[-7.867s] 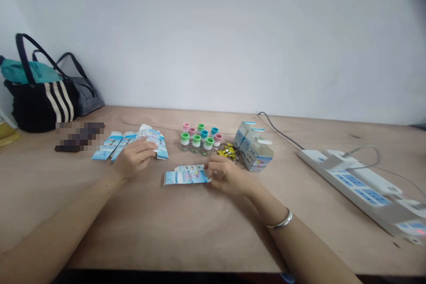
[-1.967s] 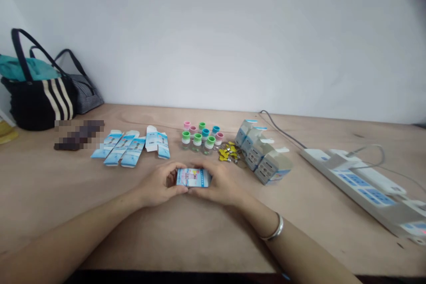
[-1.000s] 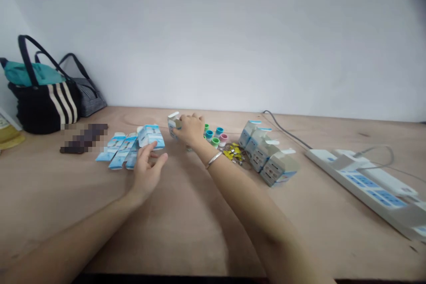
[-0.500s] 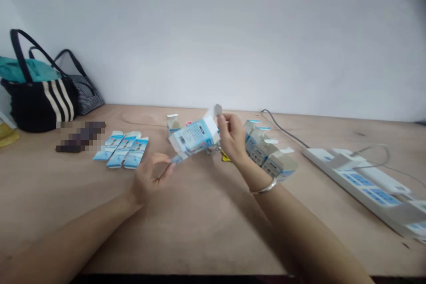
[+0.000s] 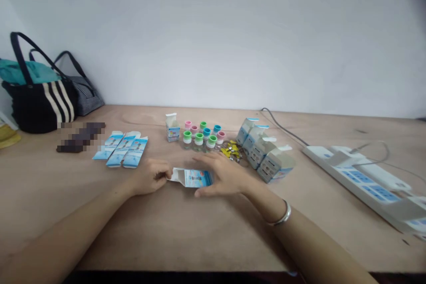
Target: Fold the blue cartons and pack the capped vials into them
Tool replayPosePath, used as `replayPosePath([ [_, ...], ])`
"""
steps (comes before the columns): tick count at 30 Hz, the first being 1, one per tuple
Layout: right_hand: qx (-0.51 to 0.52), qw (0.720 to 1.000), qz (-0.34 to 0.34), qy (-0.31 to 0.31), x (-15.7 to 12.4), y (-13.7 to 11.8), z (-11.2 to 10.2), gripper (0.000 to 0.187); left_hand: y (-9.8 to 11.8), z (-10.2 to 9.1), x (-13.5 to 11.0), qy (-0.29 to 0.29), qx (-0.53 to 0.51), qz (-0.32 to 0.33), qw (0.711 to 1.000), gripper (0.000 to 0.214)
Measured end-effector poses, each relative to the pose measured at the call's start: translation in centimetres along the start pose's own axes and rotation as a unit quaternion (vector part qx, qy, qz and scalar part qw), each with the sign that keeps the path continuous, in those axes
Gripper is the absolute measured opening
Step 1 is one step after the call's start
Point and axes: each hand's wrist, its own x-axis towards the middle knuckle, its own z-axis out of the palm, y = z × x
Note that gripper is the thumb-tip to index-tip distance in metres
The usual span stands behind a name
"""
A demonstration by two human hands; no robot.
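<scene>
A flattened blue-and-white carton (image 5: 196,178) lies low over the table between my hands, with its white open flap (image 5: 175,175) pointing left. My left hand (image 5: 149,176) grips the flap end with curled fingers. My right hand (image 5: 222,176) spreads over the right end, thumb below and fingers on top, hiding part of the carton. Behind them, a small upright carton (image 5: 172,128) stands left of several small bottles with coloured caps (image 5: 201,136).
Several flat blue cartons (image 5: 121,151) lie at left and several assembled boxes (image 5: 264,153) stand at right, with small yellow pieces (image 5: 230,150) beside them. A power strip (image 5: 353,173), a blurred dark object (image 5: 80,137) and bags (image 5: 41,102) sit on the wooden table (image 5: 100,230).
The carton has come down from the raised position to table level between my hands. My right hand has lowered and moved left, and my left hand has closed on the carton's flap end.
</scene>
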Motion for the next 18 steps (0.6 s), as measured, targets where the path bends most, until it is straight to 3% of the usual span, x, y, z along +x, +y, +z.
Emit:
replayPosePath([
  [4, 0.046, 0.998, 0.032, -0.026, 0.3, 0.2, 0.6, 0.068, 0.6, -0.2, -0.2, 0.004, 0.012, -0.021, 1.0, 0.024],
  [9, 0.082, 0.995, 0.057, -0.025, 0.7, 0.6, 0.9, 0.047, 1.2, 0.7, 0.1, 0.052, -0.025, -0.076, 0.995, 0.029],
  [13, 0.089, 0.994, 0.068, -0.016, 0.8, 0.5, 1.7, 0.047, 1.3, 2.1, 0.8, 0.078, -0.067, -0.106, 0.989, 0.035],
  [18, 0.094, 0.993, 0.068, 0.021, 0.6, 0.3, 2.5, 0.045, 1.4, 2.7, 1.4, 0.064, -0.074, -0.095, 0.991, 0.05],
])
